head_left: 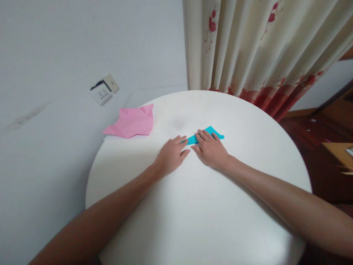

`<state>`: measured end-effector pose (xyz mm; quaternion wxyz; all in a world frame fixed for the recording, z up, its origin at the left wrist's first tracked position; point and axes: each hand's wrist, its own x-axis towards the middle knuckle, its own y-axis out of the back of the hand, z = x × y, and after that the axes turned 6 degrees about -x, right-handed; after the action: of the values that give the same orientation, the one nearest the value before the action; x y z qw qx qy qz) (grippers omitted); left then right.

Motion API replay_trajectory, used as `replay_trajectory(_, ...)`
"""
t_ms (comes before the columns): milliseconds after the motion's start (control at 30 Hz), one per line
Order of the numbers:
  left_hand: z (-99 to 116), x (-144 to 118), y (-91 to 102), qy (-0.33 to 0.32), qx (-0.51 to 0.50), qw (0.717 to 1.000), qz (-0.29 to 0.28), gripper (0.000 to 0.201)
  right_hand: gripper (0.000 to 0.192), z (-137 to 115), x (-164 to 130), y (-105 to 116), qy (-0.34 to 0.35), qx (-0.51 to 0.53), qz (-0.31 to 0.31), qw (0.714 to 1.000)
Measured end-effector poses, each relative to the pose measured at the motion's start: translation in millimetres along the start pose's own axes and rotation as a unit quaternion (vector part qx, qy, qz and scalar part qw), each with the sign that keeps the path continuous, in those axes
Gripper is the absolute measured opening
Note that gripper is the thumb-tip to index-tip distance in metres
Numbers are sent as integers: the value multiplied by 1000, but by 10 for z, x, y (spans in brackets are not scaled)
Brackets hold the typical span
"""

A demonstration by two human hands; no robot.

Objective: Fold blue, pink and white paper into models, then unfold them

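Note:
A folded piece of blue paper [192, 140] lies on the white round table [193, 206], long and narrow toward the left and wider at its right end. My left hand [172, 152] rests at its narrow left tip, fingers stretched out over the paper, thumb apart. Across the middle and right part lies my right hand [211, 148], its fingers extended and pressing flat on the folds. Part of the paper is hidden beneath the fingers of both hands.
Creased pink paper [135, 122] lies at the table's back left edge, over something white. Beyond it, a white plug-in device [100, 93] sits in a wall socket. A cream curtain with red flowers [242, 48] hangs behind. A wooden piece of furniture [339, 156] stands at the right.

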<state>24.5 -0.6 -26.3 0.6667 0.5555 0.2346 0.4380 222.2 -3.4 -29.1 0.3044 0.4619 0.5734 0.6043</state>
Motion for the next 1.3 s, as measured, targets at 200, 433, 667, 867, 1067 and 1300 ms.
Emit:
replay_trajectory(200, -27, 59, 46, -13, -51, 997, 58, 19, 38, -55, -13, 104, 22, 11, 6, 1000)
replay_trajectory(433, -44, 71, 69, -5, -73, 996, 46, 23, 34, 13, 49, 203, 28, 44, -26, 998)
replay_trajectory(667, -96, 123, 55, -14, -94, 994, 52, 28, 39, -67, 5, 250, 51, 91, 106, 989)
replay_trajectory(867, -145, 162, 37, 1, -106, 992, 63, 25, 47, -207, -60, 152, 85, 77, 57, 992)
replay_trajectory(1067, -155, 150, 22, 9, -112, 991, 71, 24, 62, -188, -74, 35, 90, 50, 19, 994)
replay_trajectory(1300, -138, 153, 49, 21, -119, 990, 68, 24, 75, -131, -64, -46, 78, 57, -27, 995)
